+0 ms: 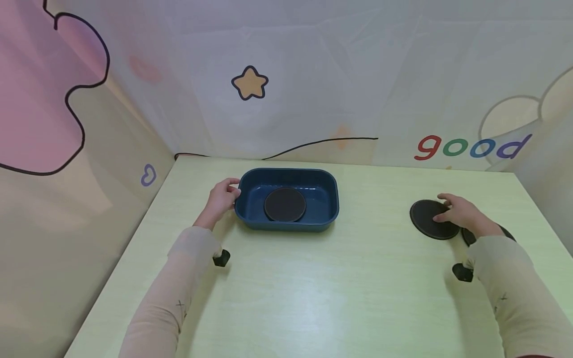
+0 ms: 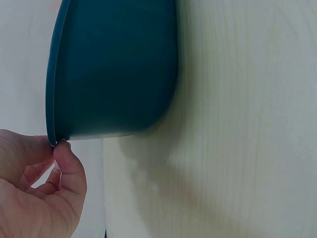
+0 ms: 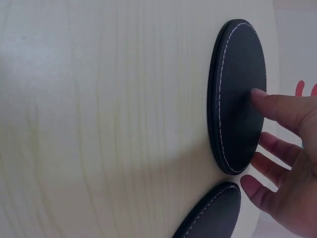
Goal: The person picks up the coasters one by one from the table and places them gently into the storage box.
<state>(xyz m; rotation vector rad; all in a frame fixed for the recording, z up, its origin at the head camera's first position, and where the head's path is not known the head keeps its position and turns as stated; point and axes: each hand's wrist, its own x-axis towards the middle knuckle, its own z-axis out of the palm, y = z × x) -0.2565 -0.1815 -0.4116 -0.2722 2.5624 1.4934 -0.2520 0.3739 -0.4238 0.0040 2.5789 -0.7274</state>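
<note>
A deep blue rectangular dish [image 1: 286, 224] stands on the table, with a round black coaster [image 1: 285, 204] lying inside it. At the dish's left end my left hand [image 1: 223, 194] pinches the rim between thumb and finger; the left wrist view shows this hand [image 2: 44, 183] at the rim of the dish [image 2: 119, 64]. Over on the right, my right hand [image 1: 463, 214] is at a black coaster [image 1: 427, 219] with white edge stitching, apparently doubled in thickness. In the right wrist view the thumb is over this coaster [image 3: 240, 99], the other fingers spread beside its edge.
Another black coaster [image 3: 215, 213] lies beside the first, partly under my right forearm in the head view. The pale wood-grain table [image 1: 331, 288] meets a printed backdrop [image 1: 313, 99] at the back. A patterned side wall [image 1: 53, 238] borders the left.
</note>
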